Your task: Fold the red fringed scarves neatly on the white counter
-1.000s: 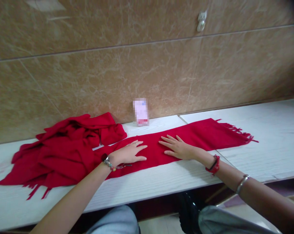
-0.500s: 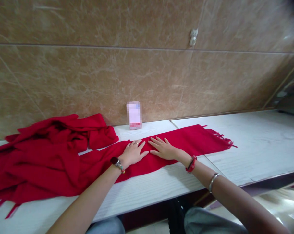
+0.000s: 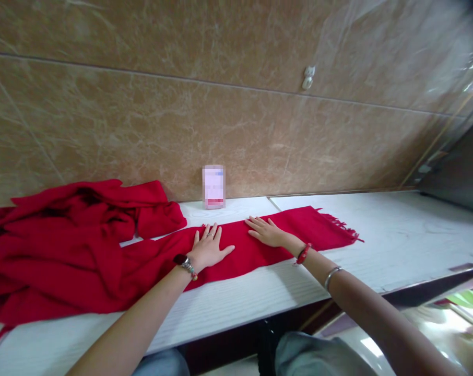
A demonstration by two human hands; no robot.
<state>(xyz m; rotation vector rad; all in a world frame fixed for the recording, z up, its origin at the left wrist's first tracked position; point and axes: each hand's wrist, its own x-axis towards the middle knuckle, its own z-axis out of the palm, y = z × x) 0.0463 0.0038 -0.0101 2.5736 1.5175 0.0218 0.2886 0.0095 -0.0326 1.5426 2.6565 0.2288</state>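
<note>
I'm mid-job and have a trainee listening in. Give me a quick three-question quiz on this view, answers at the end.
1. What do the left hand and the right hand rest on?
2. True or false: the watch is worn on the right side.
3. The crumpled red cloth lies: A) right of the right hand; B) left of the left hand; C) between the hands.

Key:
1. A red scarf.
2. False; the watch is on the left.
3. B.

left hand (image 3: 208,251) — palm down, splayed on red cloth (image 3: 244,257) | right hand (image 3: 268,232) — flat on it, nearer right fringe (image 3: 343,225) | white counter (image 3: 393,230) | blurred item (image 3: 213,186) by tiled wall (image 3: 142,125)
</note>
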